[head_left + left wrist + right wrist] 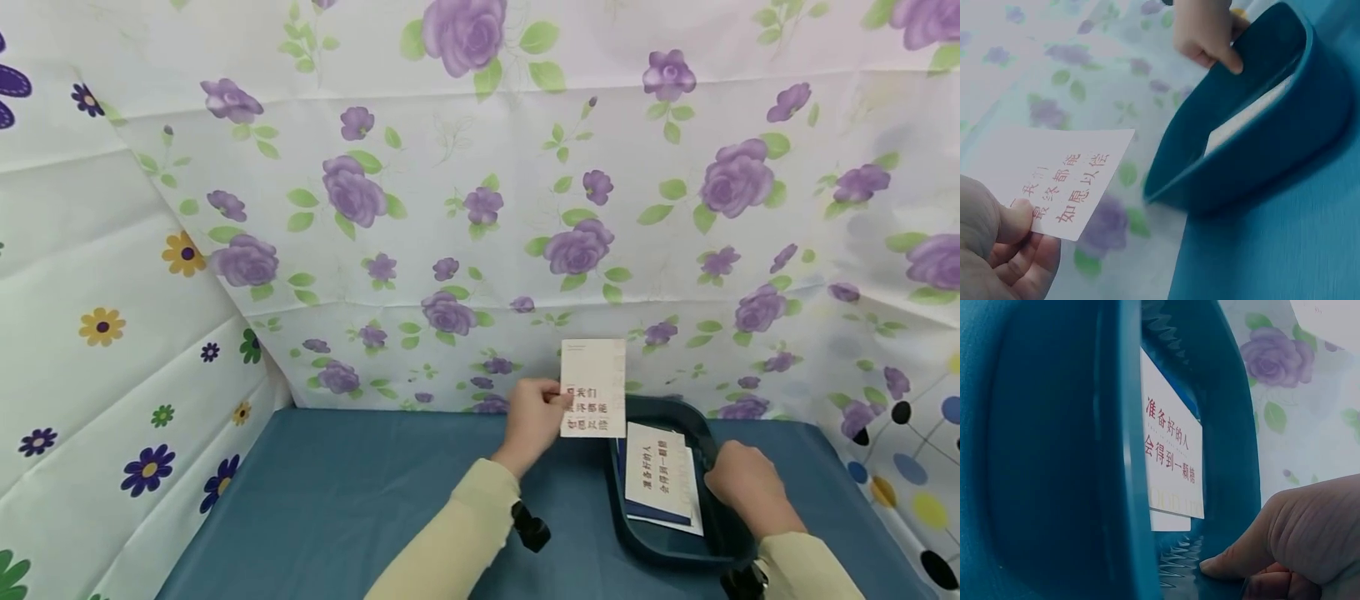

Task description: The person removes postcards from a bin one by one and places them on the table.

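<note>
A cream card (594, 367) with reddish Chinese characters is held upright by my left hand (531, 423), its left edge pinched between thumb and fingers. In the left wrist view the thumb of that hand (1004, 240) lies over the printed face of the card (1079, 181). My right hand (756, 490) grips the right rim of a dark teal tray (637, 546). Inside the tray lies a small stack of cards, topped by a cream card (660, 471) with two lines of characters. Blue and white edges show beneath it. The right thumb (1229, 561) presses on the tray's inner wall.
A blue-teal cloth (360, 483) covers the table. Behind it hangs a white curtain (420, 208) with purple flowers, close to the tray's far end. Other patterned sheets (127, 400) enclose the left and right sides.
</note>
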Demonstrator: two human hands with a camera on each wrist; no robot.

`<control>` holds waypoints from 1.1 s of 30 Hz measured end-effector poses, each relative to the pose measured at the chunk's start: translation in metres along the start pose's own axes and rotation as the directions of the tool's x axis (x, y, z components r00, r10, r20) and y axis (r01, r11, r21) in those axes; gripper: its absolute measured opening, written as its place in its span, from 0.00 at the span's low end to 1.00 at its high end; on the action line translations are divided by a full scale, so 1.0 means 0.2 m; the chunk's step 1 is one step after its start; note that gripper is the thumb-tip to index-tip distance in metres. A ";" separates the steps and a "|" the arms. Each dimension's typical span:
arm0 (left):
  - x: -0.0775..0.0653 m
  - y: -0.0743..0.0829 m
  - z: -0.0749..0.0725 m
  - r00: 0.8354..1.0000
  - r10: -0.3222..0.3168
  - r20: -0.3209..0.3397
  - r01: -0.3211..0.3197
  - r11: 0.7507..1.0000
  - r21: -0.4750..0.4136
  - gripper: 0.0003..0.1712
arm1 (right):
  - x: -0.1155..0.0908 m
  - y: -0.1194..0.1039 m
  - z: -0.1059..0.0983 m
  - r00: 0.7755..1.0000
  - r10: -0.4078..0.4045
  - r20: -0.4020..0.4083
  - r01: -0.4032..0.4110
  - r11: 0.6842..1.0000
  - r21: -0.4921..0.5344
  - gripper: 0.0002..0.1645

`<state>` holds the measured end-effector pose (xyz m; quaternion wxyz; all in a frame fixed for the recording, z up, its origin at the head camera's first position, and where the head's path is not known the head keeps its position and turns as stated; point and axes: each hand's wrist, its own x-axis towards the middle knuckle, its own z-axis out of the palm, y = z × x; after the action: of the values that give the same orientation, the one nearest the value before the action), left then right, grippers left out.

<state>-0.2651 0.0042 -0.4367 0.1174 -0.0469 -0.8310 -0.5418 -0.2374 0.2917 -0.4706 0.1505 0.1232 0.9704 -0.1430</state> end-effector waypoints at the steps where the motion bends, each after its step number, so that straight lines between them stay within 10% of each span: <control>1: 0.00 -0.02 -0.03 1.000 0.001 -0.014 -0.001 1.000 0.006 0.05 | 0.00 0.00 0.00 1.000 -0.004 -0.004 0.004 1.000 0.001 0.12; 12: -0.03 -0.21 -0.23 0.996 -0.050 -0.070 0.054 0.996 0.070 0.07 | -0.01 -0.02 -0.01 1.000 -0.016 -0.014 0.016 1.000 -0.001 0.09; 33: -0.09 -0.39 -0.10 0.954 -0.297 0.044 0.296 0.955 0.025 0.03 | -0.01 0.09 -0.01 0.999 -0.043 0.027 0.039 0.987 0.156 0.19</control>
<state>-0.2610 -0.0461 -0.5028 0.0158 0.0665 -0.8361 -0.5442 -0.2311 0.3090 -0.4725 0.1523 0.1124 0.9562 -0.2231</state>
